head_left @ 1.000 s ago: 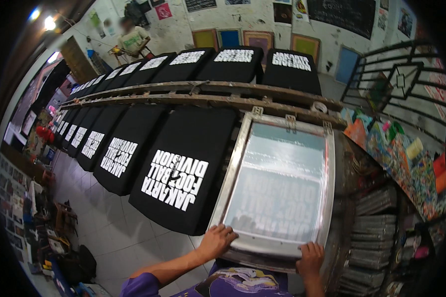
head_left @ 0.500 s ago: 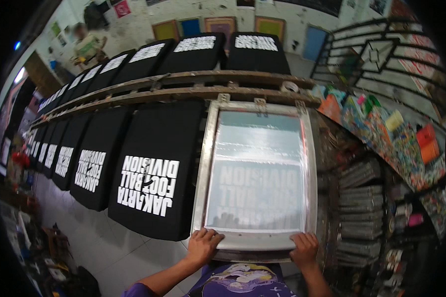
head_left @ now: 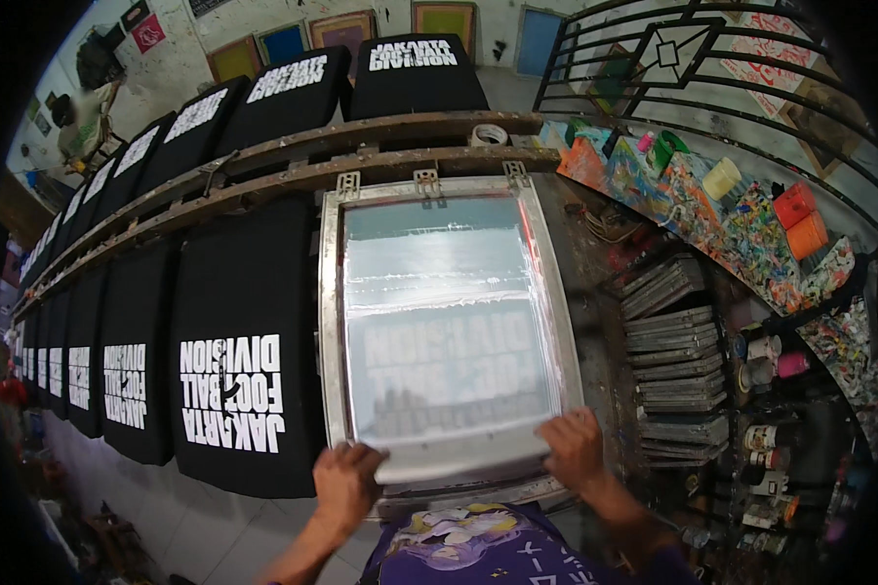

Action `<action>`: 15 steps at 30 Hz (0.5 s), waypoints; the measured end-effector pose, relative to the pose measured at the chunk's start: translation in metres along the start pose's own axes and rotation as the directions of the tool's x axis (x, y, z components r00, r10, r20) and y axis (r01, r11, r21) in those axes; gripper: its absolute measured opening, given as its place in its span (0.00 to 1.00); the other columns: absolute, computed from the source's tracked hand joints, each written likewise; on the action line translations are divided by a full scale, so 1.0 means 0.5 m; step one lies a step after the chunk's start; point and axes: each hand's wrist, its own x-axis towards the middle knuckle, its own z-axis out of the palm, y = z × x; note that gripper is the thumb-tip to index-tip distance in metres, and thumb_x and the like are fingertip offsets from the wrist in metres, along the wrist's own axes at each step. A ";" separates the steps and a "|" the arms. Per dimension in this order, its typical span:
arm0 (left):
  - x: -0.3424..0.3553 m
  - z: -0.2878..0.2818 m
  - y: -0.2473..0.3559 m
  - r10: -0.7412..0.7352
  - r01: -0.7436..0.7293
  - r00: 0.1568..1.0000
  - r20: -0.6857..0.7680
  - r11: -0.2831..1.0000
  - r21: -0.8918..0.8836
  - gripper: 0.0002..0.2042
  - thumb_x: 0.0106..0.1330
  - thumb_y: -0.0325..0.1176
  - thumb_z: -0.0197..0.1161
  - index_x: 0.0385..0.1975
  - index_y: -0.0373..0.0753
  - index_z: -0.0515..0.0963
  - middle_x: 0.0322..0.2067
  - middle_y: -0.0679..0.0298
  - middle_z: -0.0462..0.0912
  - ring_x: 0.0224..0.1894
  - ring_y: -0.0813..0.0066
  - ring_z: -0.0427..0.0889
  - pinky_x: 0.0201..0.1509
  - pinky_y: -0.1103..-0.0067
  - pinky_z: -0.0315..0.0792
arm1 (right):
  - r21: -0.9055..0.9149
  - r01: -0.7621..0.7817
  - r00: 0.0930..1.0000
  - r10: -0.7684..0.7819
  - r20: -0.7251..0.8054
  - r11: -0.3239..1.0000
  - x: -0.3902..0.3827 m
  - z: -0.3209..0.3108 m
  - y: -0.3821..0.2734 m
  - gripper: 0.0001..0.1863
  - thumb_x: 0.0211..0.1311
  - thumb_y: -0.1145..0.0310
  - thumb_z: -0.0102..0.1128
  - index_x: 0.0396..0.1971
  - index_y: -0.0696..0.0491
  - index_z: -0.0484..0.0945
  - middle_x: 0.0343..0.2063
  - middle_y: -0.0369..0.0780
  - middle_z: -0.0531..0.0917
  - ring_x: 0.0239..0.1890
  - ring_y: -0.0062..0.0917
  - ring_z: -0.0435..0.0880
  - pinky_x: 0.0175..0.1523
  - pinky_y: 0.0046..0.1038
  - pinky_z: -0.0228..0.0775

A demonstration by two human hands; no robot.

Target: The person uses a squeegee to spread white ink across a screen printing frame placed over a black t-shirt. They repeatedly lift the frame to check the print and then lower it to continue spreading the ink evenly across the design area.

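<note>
A silkscreen frame [head_left: 330, 322] with a pale metal rim lies in front of me, hinged at its far edge. White block lettering shows faintly through its mesh. At the near left corner, my left hand [head_left: 349, 485] has its fingers curled over the rim. My right hand [head_left: 578, 450] grips the near right corner in the same way. The near edge seems slightly raised above the board under it. Left of the frame, a black T-shirt [head_left: 244, 268] with white lettering is stretched flat on a board.
More black printed shirts [head_left: 224, 102] line both sides of a long wooden rail [head_left: 380, 164]. A tape roll [head_left: 489, 135] sits on it. To the right are a paint-splattered board [head_left: 693, 200], stacked grey frames [head_left: 678, 361] and jars [head_left: 761, 437]. Another person [head_left: 88, 122] stands far left.
The view has turned right, so everything sits further left. Both hands still grip the frame's near corners, and its near edge appears slightly lifted.
</note>
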 end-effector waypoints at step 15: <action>0.566 0.033 -0.203 -0.016 0.047 0.986 -0.164 0.981 0.187 0.14 0.55 0.49 0.75 0.33 0.48 0.89 0.33 0.61 0.87 0.40 0.55 0.86 0.43 0.63 0.81 | -0.147 -0.016 0.985 -0.010 -0.171 0.989 0.524 0.098 0.279 0.15 0.43 0.64 0.80 0.31 0.51 0.84 0.33 0.41 0.86 0.42 0.38 0.85 0.50 0.40 0.69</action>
